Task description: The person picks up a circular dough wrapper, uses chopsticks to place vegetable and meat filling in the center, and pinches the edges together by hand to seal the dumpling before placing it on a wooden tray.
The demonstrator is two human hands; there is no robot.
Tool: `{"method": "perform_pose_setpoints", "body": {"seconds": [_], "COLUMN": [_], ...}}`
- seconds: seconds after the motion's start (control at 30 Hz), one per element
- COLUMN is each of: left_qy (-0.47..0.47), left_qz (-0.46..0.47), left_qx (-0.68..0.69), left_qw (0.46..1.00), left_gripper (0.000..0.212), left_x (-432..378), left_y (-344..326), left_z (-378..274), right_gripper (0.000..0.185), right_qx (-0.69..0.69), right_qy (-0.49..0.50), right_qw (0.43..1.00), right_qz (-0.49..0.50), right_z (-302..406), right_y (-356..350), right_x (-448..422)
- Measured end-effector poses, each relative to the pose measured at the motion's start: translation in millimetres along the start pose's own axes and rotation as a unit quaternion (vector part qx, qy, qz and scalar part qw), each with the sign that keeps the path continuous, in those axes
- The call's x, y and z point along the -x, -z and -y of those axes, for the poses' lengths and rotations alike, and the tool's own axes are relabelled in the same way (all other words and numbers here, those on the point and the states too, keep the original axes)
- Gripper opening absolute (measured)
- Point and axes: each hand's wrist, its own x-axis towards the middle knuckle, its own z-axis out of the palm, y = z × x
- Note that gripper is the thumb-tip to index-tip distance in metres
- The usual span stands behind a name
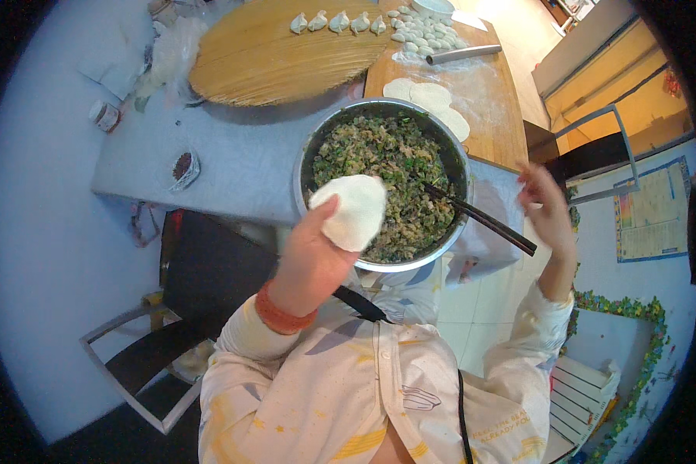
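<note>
A round white dough wrapper (352, 216) lies across the fingers of my left hand (313, 261), the thumb pressing on its edge. Under it stands a large steel bowl (409, 268) of chopped green vegetable and meat filling (383, 148). A pair of dark chopsticks (499, 227) is stuck in the filling and leans out over the bowl's right rim. Blurred and raised to the right of the bowl, my right hand (545, 209) shows no object in it; its fingers look apart, beyond the chopsticks' free ends.
Several folded dumplings (339, 22) line the far edge of a round straw-coloured tray (278, 58). On a wooden board (501, 116) lie flat wrappers (432, 97), small dough pieces (423, 36) and a rolling pin (464, 54). A small jar (105, 116) and a small bowl (184, 168) stand left.
</note>
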Motion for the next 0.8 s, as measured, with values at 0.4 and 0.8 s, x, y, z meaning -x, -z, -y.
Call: {"method": "perform_pose_setpoints", "body": {"seconds": [0.4, 0.8], "left_qy": [-0.098, -0.075], "left_qz": [-0.052, -0.051], "left_qx": [0.027, 0.024], "left_qw": [0.993, 0.996], "left_gripper": [0.042, 0.037], "left_x": [5.1, 1.2], "left_y": [7.9, 11.9], "left_z": [-11.3, -8.0], "right_gripper": [0.017, 0.013], "right_qx": [-0.268, -0.227], "right_qy": [-0.007, -0.012], "right_qw": [0.939, 0.937], "right_qz": [-0.215, -0.266], "right_z": [65.2, 75.2], "right_y": [-91.2, -82.2], "right_x": [20.4, 39.4]}}
